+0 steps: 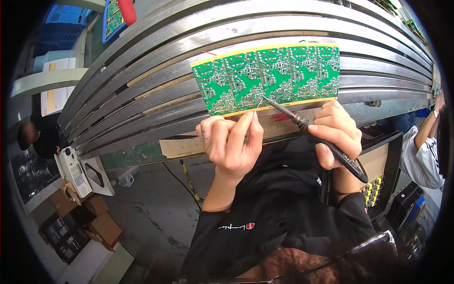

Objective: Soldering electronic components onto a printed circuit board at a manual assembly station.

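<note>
A green circuit board panel [276, 75] with yellow edge strips lies across the metal rails in front of me, split into several like sections. My right hand [336, 135] is closed round the black handle of a soldering iron [288, 113], whose tip touches or nearly touches the panel's lower middle. Between the thumb and forefinger of my left hand [234, 142] is pinched a thin solder wire [257, 107], its end beside the iron's tip. The left fingers rest close to the panel's lower edge. Whether the tip meets a joint is too small to tell.
Long metal rails [156, 71] curve across the bench. A blue tray [111, 23] with a board and a red object stands at far left. Cardboard boxes [101, 227] and a white device [74, 173] are on the left. Another person's arm [425, 132] shows at far right.
</note>
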Available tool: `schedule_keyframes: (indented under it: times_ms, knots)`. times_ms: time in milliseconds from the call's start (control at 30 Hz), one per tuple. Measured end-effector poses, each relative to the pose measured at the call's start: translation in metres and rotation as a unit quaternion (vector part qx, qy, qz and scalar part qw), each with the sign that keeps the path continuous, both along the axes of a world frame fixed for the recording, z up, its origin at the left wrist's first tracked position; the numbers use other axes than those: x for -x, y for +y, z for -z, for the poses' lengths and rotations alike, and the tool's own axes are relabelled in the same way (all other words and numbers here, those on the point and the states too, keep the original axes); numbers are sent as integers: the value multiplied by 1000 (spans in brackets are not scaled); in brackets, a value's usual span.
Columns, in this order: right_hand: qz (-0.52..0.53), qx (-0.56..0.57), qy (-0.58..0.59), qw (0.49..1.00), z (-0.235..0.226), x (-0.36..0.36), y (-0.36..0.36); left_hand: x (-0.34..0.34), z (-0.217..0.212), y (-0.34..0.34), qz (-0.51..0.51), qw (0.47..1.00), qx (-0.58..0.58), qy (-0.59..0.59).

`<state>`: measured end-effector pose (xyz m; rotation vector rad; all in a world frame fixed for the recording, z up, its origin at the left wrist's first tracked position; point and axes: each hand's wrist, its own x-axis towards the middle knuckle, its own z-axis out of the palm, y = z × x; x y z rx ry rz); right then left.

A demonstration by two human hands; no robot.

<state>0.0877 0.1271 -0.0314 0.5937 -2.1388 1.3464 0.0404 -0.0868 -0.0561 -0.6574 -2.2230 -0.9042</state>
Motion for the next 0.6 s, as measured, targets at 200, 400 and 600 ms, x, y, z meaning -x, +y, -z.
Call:
schedule_keyframes:
  times_ms: [200, 400, 600]
  knots:
    - [45, 27, 21, 998, 5, -8, 10, -17, -7, -7, -71, 991, -54, -103]
    - [152, 99, 53, 982, 21, 0, 6, -16, -4, -10, -35, 996, -18, -83]
    - [102, 134, 14, 986, 11, -6, -13, -6, -1, -5, -7, 1000, -4, -4]
